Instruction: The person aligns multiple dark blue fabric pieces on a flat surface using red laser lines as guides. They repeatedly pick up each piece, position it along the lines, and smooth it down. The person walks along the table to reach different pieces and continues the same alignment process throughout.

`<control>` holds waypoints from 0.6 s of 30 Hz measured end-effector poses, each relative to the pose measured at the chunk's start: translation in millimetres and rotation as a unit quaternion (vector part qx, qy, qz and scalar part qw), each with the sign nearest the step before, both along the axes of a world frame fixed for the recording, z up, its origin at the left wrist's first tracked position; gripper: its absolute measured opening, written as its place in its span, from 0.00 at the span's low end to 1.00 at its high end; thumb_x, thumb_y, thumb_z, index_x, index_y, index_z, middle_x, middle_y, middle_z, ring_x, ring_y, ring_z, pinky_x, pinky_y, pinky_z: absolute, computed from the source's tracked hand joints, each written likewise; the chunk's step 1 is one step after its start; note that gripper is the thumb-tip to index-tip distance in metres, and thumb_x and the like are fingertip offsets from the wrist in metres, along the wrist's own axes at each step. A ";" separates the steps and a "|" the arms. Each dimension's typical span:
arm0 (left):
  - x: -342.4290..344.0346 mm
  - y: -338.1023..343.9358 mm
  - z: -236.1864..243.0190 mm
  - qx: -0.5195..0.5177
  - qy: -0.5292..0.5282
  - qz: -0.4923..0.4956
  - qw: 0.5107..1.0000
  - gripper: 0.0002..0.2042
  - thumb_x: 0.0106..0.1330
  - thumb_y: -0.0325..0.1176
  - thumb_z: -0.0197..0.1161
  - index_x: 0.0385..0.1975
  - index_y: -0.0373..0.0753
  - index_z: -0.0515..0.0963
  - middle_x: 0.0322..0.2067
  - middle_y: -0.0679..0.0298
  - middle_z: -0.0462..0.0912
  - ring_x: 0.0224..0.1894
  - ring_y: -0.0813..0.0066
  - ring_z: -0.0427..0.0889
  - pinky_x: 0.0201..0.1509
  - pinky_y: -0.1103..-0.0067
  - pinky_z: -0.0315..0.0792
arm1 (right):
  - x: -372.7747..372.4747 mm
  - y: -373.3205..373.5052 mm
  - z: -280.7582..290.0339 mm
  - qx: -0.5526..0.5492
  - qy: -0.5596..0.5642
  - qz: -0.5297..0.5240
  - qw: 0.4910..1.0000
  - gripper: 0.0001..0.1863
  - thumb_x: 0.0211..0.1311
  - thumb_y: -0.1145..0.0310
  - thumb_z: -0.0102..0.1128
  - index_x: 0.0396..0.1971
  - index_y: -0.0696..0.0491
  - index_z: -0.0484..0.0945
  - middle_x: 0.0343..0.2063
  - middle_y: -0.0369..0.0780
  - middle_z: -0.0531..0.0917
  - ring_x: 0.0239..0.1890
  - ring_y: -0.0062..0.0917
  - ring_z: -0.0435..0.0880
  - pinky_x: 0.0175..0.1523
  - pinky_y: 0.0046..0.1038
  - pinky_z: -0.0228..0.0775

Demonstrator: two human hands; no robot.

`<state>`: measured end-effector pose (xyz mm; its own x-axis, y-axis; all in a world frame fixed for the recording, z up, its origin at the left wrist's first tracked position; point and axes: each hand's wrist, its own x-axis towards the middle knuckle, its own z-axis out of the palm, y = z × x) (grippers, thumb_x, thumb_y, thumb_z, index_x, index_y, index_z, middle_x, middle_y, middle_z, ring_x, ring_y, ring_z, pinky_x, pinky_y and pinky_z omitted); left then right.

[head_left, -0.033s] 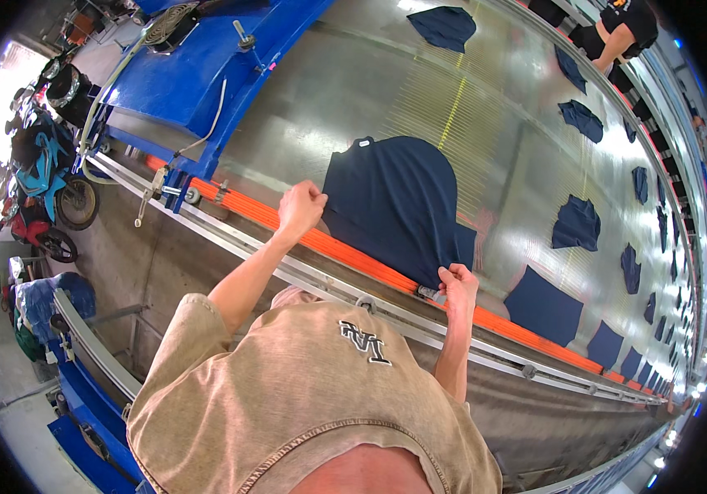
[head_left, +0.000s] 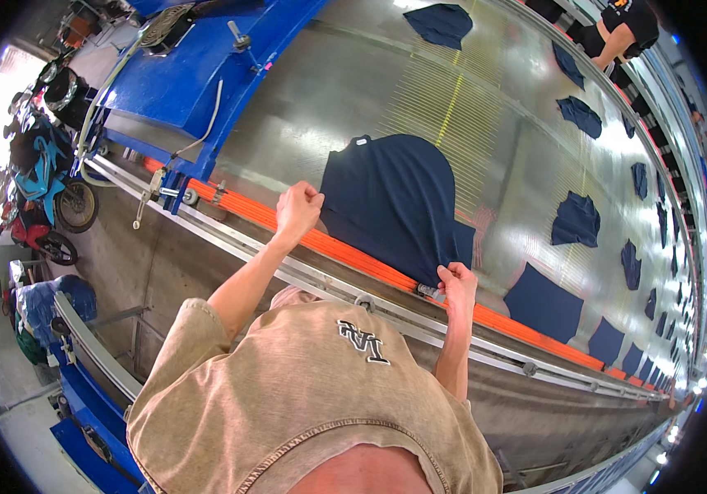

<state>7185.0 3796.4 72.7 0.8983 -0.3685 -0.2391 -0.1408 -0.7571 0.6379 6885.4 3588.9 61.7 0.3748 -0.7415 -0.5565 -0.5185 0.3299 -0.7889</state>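
Observation:
A dark navy cut fabric piece (head_left: 390, 202) with one rounded edge lies on the long metal table in front of me. A small white tag sits at its far left corner. My left hand (head_left: 298, 210) pinches the fabric's near left edge between thumb and fingertips. At the near right corner, my right hand (head_left: 457, 288) grips the cloth, and folds fan out from that grip. Part of another navy fabric piece (head_left: 465, 244) shows beneath the right side. A flat navy panel (head_left: 544, 304) lies farther right along the table's near edge.
Orange tubing (head_left: 337, 249) and a metal rail (head_left: 246, 245) run along the near edge. A blue machine carriage (head_left: 181, 90) stands at the left. Several navy pieces, one of them crumpled (head_left: 576, 221), dot the table (head_left: 288, 123). Another person (head_left: 621, 37) works across it. Motorcycles (head_left: 41, 181) stand far left.

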 end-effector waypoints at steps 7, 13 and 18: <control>-65.3 -3.9 -0.8 -0.206 0.585 0.064 0.782 0.24 0.73 0.50 0.59 0.49 0.30 0.74 0.46 0.46 0.82 0.46 0.53 0.85 0.50 0.66 0.82 | 6.5 -8.8 24.5 0.035 -0.224 -0.085 0.970 0.08 0.64 0.70 0.66 0.31 0.56 0.76 0.26 0.34 0.79 0.29 0.19 0.80 0.41 0.24 0.77; -69.1 -43.4 -29.1 -0.411 0.596 0.241 0.647 0.19 0.75 0.46 0.58 0.50 0.33 0.71 0.48 0.48 0.78 0.55 0.51 0.80 0.59 0.57 0.77 | 7.5 -7.4 50.7 0.100 -0.341 -0.086 0.931 0.09 0.67 0.68 0.66 0.33 0.54 0.74 0.32 0.38 0.82 0.32 0.26 0.84 0.41 0.29 0.82; -25.8 -42.4 -49.0 -0.460 0.468 0.313 0.687 0.09 0.71 0.35 0.63 0.45 0.40 0.75 0.41 0.61 0.81 0.45 0.64 0.81 0.54 0.63 0.78 | 1.8 -7.2 49.9 0.098 -0.308 -0.104 0.940 0.09 0.67 0.69 0.65 0.33 0.56 0.74 0.32 0.40 0.82 0.31 0.28 0.85 0.39 0.28 0.82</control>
